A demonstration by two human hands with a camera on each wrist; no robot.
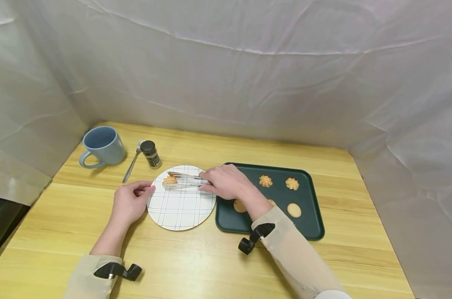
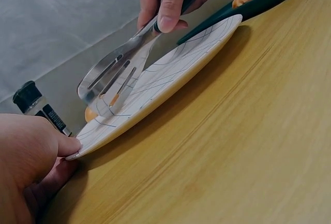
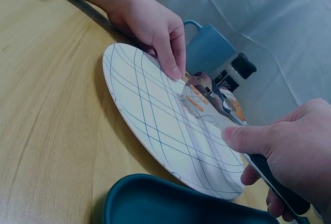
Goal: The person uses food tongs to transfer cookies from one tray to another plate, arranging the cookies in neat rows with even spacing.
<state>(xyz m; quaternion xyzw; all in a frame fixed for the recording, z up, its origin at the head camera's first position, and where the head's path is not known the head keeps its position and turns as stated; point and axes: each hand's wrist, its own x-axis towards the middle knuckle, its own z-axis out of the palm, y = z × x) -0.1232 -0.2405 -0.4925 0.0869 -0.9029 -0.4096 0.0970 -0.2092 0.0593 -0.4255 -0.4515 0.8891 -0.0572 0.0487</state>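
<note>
We note one swirled orange biscuit (image 1: 169, 180) on the round white checked plate (image 1: 181, 211), between the slotted steel tongs (image 1: 184, 179) gripped by the right hand (image 1: 226, 182); whether released is unclear. The left hand (image 1: 130, 203) pinches the plate rim. Several biscuits remain on the dark green tray (image 1: 311, 216).

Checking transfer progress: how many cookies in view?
5: one held by the tongs over the plate; four on the tray at. The right hand may hide more.

Blue mug (image 1: 103, 145), fork (image 1: 132, 166) and dark-capped jar (image 1: 151, 154), possibly a spice shaker, at the wooden desk's (image 1: 196, 257) far left.
</note>
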